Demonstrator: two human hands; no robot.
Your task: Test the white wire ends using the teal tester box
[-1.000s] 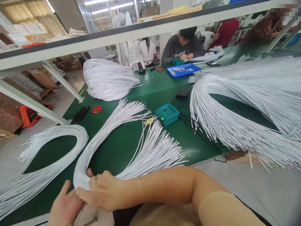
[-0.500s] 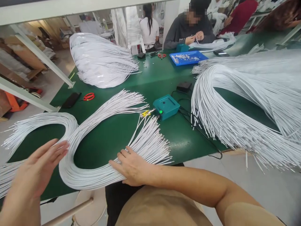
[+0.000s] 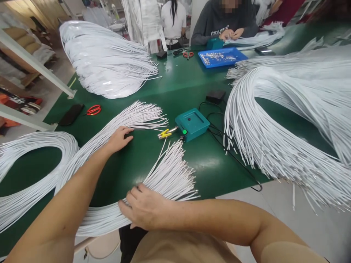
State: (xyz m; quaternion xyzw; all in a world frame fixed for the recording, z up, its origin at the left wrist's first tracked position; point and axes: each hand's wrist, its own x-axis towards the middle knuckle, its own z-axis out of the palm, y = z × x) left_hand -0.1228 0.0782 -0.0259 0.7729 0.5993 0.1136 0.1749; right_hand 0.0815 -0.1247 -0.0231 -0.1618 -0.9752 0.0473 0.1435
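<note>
Bare-handed work at a green table (image 3: 219, 175), L to R. L hand (image 3: 119, 140): fingers loosely extended, thumb apart, nothing clenched; it lies at the inner edge of the upper run of the centre bundle (image 3: 170, 171), white wires in a U, flat on the table before the wearer, curve at L, both ends toward R. R hand (image 3: 145, 206): fingers bent over the lower run, just short of its fanned ends; undersides hidden, so can't tell if grasping or merely resting. Step in hand, as judged: steadying & arranging the two runs. Any further shift would prob. call for L fingers round the upper run while R pins the lower.

Counts, L to R: 1 looped bundle (image 3: 65, 142), close beside the centre one; 1 dark flat item (image 3: 71, 114); 1 red-handled tool (image 3: 94, 109); 1 glossy bundle (image 3: 109, 62), prob. bagged; 1 yellow clip (image 3: 164, 134), near 1 teal box (image 3: 192, 122) w/ 1 green button (image 3: 185, 132); 1 blue tray (image 3: 240, 54) w/ pale bits, no. unclear; 2 co-worker's hands (image 3: 231, 34); 1 large wire heap (image 3: 246, 109), poss. >1 bundle. Indiv. wires: too many to count.
</note>
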